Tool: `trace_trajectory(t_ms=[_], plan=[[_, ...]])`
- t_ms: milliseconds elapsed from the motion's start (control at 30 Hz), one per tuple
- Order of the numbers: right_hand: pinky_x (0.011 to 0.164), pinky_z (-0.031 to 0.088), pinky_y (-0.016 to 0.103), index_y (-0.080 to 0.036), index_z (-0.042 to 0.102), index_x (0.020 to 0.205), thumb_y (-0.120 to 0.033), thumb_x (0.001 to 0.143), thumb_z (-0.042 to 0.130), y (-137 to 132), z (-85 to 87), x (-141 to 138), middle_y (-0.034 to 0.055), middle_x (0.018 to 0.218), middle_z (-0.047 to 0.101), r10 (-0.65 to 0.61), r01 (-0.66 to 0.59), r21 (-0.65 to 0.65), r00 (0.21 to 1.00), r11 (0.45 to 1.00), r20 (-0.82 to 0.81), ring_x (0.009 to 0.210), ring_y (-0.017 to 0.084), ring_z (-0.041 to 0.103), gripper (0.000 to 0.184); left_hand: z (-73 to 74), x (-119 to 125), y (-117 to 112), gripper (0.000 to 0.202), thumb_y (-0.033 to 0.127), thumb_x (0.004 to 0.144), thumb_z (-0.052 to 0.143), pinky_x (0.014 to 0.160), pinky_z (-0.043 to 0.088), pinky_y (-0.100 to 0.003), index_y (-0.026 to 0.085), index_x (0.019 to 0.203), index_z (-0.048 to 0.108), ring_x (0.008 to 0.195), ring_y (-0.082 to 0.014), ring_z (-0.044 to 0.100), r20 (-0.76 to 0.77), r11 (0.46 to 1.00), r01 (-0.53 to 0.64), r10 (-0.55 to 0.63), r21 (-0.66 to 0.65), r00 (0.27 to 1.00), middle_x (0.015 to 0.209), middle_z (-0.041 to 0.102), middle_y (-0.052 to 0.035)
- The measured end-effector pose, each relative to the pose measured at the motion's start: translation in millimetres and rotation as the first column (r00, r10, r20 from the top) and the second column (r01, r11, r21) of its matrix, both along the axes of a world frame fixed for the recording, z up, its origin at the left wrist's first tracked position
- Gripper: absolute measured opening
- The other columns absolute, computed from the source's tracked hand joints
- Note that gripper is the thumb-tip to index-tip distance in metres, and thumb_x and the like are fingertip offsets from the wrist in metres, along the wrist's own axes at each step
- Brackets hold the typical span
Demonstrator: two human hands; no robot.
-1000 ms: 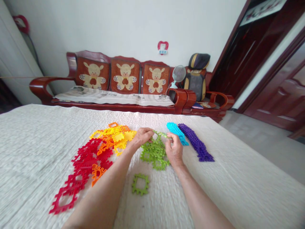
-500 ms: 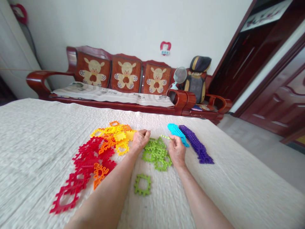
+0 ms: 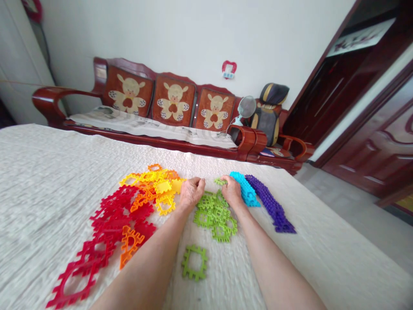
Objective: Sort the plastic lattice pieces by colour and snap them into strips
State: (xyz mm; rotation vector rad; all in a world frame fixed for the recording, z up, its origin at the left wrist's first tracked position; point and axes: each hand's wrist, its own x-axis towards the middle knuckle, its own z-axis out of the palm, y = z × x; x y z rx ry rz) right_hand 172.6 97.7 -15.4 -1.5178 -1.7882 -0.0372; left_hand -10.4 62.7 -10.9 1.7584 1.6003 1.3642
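My right hand (image 3: pixel 231 190) pinches a small green toothed building piece (image 3: pixel 220 181) just beyond the green pile. Left of it, my left hand (image 3: pixel 191 192) is closed with curled fingers, between the yellow pieces (image 3: pixel 165 204) and the green pile (image 3: pixel 213 212); whatever it may hold is hidden. The heaped green pieces are flat frames with notched edges. Nearer to me, a single green square frame (image 3: pixel 194 277) lies apart. Close to my right hand is a row of light blue pieces (image 3: pixel 245 190), with a longer purple row (image 3: pixel 270 202) beside it.
Red pieces (image 3: pixel 111 232) spread toward the front left, and an orange piece (image 3: pixel 130 242) lies by my left forearm. A pale textured cloth (image 3: pixel 54 181) covers the table. Behind stand a wooden sofa with bear cushions (image 3: pixel 174 101) and a small fan (image 3: pixel 247 106).
My right hand has moved slightly left and away from me with the green piece, which now shows more of its flat side. My left hand stays nearly in place; the view has tilted a little.
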Motion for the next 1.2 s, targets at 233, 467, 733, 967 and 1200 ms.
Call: trace_trajectory(t_ms=[233, 467, 733, 967, 1200], plan=[[0.080, 0.047, 0.034, -0.022, 0.063, 0.089, -0.025, 0.065, 0.061, 6.2, -5.4, 3.4, 0.0071, 0.089, 0.069, -0.081, 0.079, -0.076, 0.996, 0.994, -0.023, 0.088, 0.024, 0.063, 0.024, 0.6, -0.7, 0.0, 0.041, 0.044, 0.081, 0.041, 0.054, 0.026, -0.025, 0.017, 0.053, 0.053, 0.052, -0.0109, 0.037, -0.004, 1.000, 0.010, -0.010, -0.010, 1.000, 0.049, 0.038, 0.0024], [0.077, 0.047, 0.036, -0.020, 0.065, 0.079, -0.018, 0.061, 0.066, 14.3, -10.8, -1.3, 0.0098, 0.083, 0.068, -0.140, 0.146, -0.094, 0.988, 0.985, 0.069, 0.083, 0.026, 0.063, 0.018, 0.1, -0.7, -0.1, 0.041, 0.043, 0.081, 0.043, 0.054, 0.025, -0.026, 0.018, 0.050, 0.048, 0.050, -0.0099, 0.034, -0.022, 1.000, 0.011, -0.011, 0.007, 1.000, 0.048, 0.032, 0.0034], [0.077, 0.046, 0.033, -0.018, 0.067, 0.087, -0.026, 0.075, 0.063, 20.3, 0.0, -8.4, 0.0129, 0.093, 0.068, -0.200, 0.211, -0.039, 0.960, 0.977, 0.195, 0.086, 0.023, 0.062, 0.016, -2.2, 0.1, 1.4, 0.040, 0.043, 0.081, 0.043, 0.054, 0.027, -0.025, 0.018, 0.052, 0.053, 0.051, -0.0102, 0.038, 0.000, 1.000, 0.017, -0.017, 0.003, 1.000, 0.048, 0.036, 0.0030], [0.078, 0.045, 0.031, -0.016, 0.066, 0.096, -0.034, 0.082, 0.059, 17.2, 5.9, -16.8, 0.0151, 0.103, 0.066, -0.262, 0.309, -0.135, 0.923, 0.942, 0.283, 0.093, 0.023, 0.061, 0.024, -5.5, -0.3, 3.7, 0.041, 0.043, 0.080, 0.044, 0.053, 0.025, -0.025, 0.017, 0.049, 0.049, 0.050, -0.0090, 0.033, -0.007, 1.000, 0.009, -0.009, 0.030, 1.000, 0.048, 0.033, 0.0036], [0.082, 0.040, 0.026, -0.015, 0.065, 0.099, -0.022, 0.093, 0.038, -1.8, 26.8, -15.5, 0.0128, 0.102, 0.067, -0.205, 0.255, -0.185, 0.946, 0.949, 0.253, 0.095, 0.019, 0.061, 0.029, -7.9, -0.3, 5.6, 0.040, 0.043, 0.079, 0.045, 0.052, 0.024, -0.025, 0.017, 0.048, 0.046, 0.049, -0.0088, 0.032, 0.002, 0.999, 0.009, -0.010, 0.044, 1.000, 0.048, 0.031, 0.0042]])
